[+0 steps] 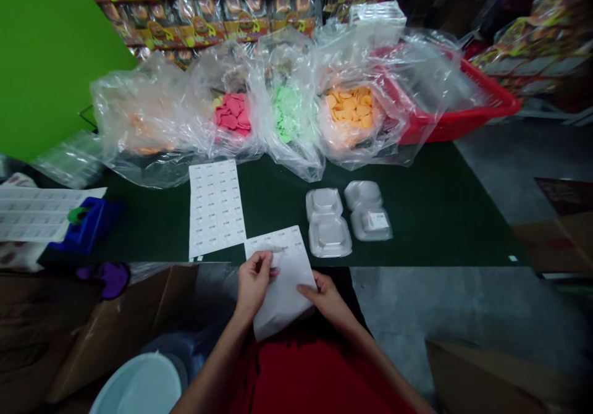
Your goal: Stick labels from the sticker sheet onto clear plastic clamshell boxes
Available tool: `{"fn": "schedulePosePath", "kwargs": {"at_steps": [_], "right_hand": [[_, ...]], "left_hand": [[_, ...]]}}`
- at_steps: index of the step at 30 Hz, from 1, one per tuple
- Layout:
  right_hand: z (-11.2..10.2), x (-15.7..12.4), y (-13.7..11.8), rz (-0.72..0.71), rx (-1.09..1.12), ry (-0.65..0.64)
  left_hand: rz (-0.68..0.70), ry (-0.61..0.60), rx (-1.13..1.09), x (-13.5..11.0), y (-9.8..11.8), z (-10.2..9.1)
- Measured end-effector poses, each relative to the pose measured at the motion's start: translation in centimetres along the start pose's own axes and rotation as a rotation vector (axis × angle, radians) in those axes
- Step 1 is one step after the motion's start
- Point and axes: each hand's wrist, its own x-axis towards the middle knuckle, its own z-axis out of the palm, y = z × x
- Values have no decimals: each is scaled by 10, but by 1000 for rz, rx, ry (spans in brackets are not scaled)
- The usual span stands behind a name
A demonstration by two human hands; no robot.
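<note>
My right hand (328, 298) grips the right edge of a white label sheet (290, 284), thumb on top. The sheet tilts over the table's front edge, with a few printed labels left along its top and a bare lower part. Over the sheet's left side, my left hand (256, 281) is closed in a pinch on what looks like a small pale label, blurred. A fuller label sheet (215, 209) lies flat to the left. Right of my hands are two clear plastic clamshell boxes (330, 222), (369, 210), lying opened out; the right one bears a white label (378, 220).
Clear bags of orange (351, 108), green (288, 112) and pink pieces (233, 112) line the table's back, beside a red basket (456, 117). A blue tape dispenser (88, 225) stands left. Packaged goods (201, 28) are stacked behind. Below are a pale bucket (139, 386) and cardboard boxes.
</note>
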Motion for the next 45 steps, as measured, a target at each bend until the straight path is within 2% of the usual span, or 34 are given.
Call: {"fn": "schedulePosePath", "kwargs": {"at_steps": [2,3,5,7,9,11,14,16,20,23,25,26,29,32,35,39,45], "right_hand": [[-8,-10,-8,-51,-144,12],[-13,-17,-14,-82,-258,57],[-19,-32,-27,-161,-486,205],[-18,-45,-41,-220,-566,294],[-11,-52,-54,-221,-430,232],[0,-50,-63,-181,-196,136],[10,-41,-68,-160,32,131],[10,-38,-70,-179,35,143],[2,-41,-79,-223,-124,41],[-1,-45,-92,-253,-206,3],[-3,-46,-100,-272,-221,29],[-5,-47,-105,-277,-213,59],[-20,-51,-115,-303,-147,225],[-45,-54,-121,-363,-123,443],[-67,-53,-120,-425,-123,565],[-78,-48,-113,-427,-107,578],[-75,-39,-101,-412,-93,520]], "left_hand": [[26,101,-97,0,4,1],[71,144,-104,-2,8,1],[227,210,-17,-11,17,2],[448,220,158,-24,25,4],[690,169,309,-37,28,7],[897,59,379,-47,26,11],[1039,-115,418,-56,25,13],[976,-160,434,-56,35,11],[647,-192,405,-47,74,2],[565,-399,442,-35,101,1],[558,-485,444,-25,113,5],[558,-479,428,-20,117,8],[545,-356,318,-5,126,23],[440,-281,186,11,131,44],[352,-293,114,26,129,65],[330,-322,89,41,117,82],[313,-335,94,50,103,88]]}}
